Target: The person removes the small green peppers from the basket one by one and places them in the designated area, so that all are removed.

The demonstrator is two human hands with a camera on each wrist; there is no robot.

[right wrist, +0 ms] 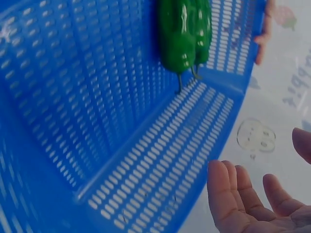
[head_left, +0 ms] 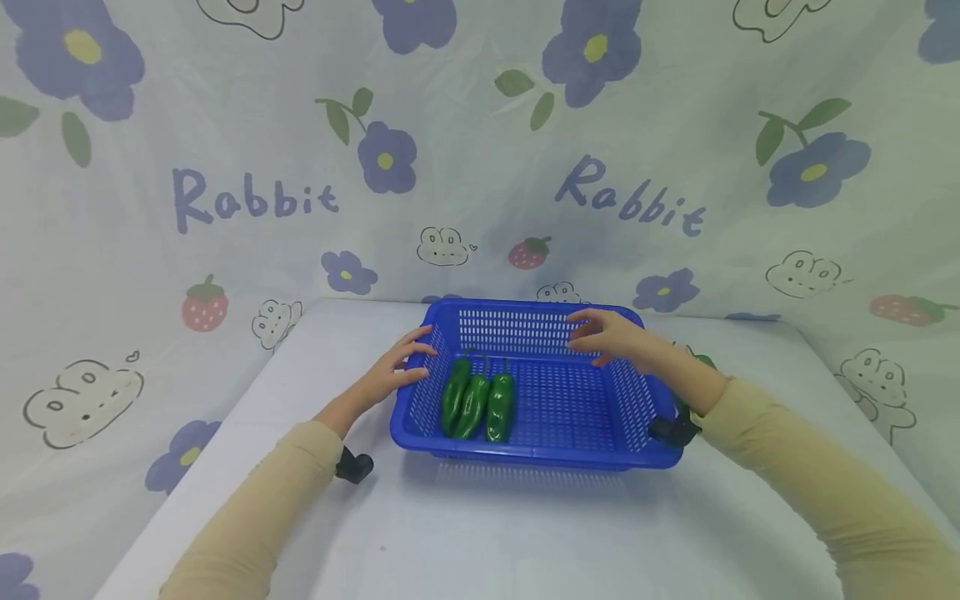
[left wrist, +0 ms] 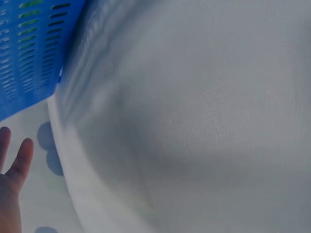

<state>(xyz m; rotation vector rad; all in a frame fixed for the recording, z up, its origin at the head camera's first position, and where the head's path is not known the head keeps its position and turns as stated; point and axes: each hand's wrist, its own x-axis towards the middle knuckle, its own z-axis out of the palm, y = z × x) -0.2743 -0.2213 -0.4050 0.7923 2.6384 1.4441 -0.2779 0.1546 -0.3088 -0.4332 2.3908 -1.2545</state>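
A blue plastic basket (head_left: 525, 454) with slotted walls sits on the white-covered table. Three glossy green peppers (head_left: 474, 407) lie side by side in its left part, stems toward the back. My left hand (head_left: 393, 367) is at the basket's left rim, fingers spread and slightly bent, holding nothing. Above the right back part of the basket hovers my right hand (head_left: 611, 337), its fingers loosely bent with nothing between them. The right wrist view shows that hand (right wrist: 252, 204) beside the basket's back wall, palm bare, with green peppers (right wrist: 182, 39) farther along inside.
Beyond the basket's right side, something green (head_left: 705, 360) with thin stems shows partly behind the right forearm. A patterned cloth (head_left: 465, 183) hangs behind the table. Black wrist devices (head_left: 354, 465) are on both arms. White table surface (head_left: 525, 542) lies in front of the basket.
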